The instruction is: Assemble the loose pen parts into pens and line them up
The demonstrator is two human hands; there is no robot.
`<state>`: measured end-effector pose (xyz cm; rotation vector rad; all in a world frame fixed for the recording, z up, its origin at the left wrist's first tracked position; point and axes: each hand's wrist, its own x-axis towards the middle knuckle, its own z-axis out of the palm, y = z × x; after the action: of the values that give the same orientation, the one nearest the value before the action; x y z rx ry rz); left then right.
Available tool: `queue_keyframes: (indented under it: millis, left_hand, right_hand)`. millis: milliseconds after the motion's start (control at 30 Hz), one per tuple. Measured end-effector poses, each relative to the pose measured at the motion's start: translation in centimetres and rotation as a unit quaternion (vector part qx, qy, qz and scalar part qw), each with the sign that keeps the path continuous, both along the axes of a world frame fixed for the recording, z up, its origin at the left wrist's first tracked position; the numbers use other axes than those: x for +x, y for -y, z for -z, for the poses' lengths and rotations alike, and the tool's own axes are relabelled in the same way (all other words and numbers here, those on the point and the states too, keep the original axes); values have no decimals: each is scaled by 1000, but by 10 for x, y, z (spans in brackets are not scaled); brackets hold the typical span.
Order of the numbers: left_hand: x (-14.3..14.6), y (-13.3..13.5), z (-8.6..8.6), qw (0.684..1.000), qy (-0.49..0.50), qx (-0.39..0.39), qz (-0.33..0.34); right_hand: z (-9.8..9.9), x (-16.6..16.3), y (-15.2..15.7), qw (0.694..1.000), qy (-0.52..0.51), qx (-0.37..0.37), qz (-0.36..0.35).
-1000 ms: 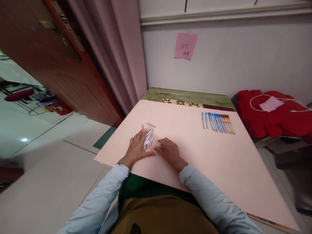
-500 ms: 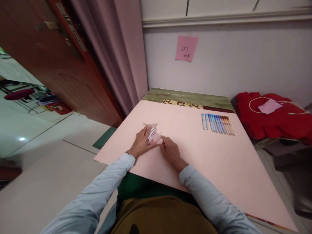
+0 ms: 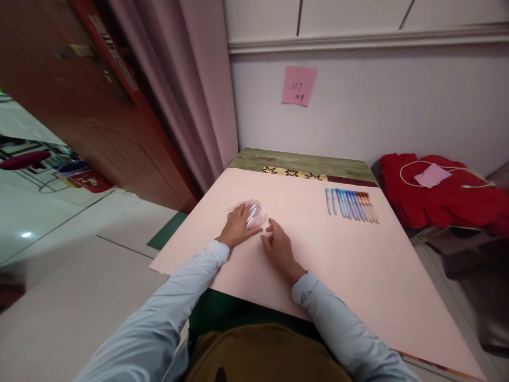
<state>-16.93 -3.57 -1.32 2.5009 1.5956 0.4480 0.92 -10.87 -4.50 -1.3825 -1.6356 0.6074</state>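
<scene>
Pink tabletop [image 3: 358,265]: left hand [image 3: 237,229] clasps clear packet [image 3: 255,215]; right hand [image 3: 279,248] loose, empty beside it; slick plastic may slip.

A sheet [image 3: 338,265] covers most of a table [image 3: 302,161] that stands against the wall [image 3: 397,106]; only the table's far strip shows behind the sheet. On the sheet's near left part, a seated person's left hand [image 3: 238,229] lies against a packet [image 3: 254,215], with the right hand [image 3: 278,246] just beside it on the right, a little nearer the person. Well apart, at the far right of the sheet, lies a row of pens [image 3: 352,204] side by side. A note [image 3: 298,85] is on the wall above the table. A curtain [image 3: 191,95] hangs left of the table, and a door [image 3: 79,106] is further left. Right of the table sits a heap of cloth [image 3: 437,201] with a cord [image 3: 401,172] and a slip of paper [image 3: 432,175] on top.
</scene>
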Motion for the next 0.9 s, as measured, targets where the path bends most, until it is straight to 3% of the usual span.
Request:
queue_keyframes:
  millis: [467,633,900]
  left_hand:
    - [29,-34,-1,999,-12,17,-34]
    - [46,-31,-3,999,-20,9,-45]
    - [67,-18,-6,999,-46,5,6]
  right_hand:
    - [-9,0,1,998,-55,-11,12]
    - [-16,5,0,988,-137,-24,66]
    - [-13,16,-9,966,-237,-41,100]
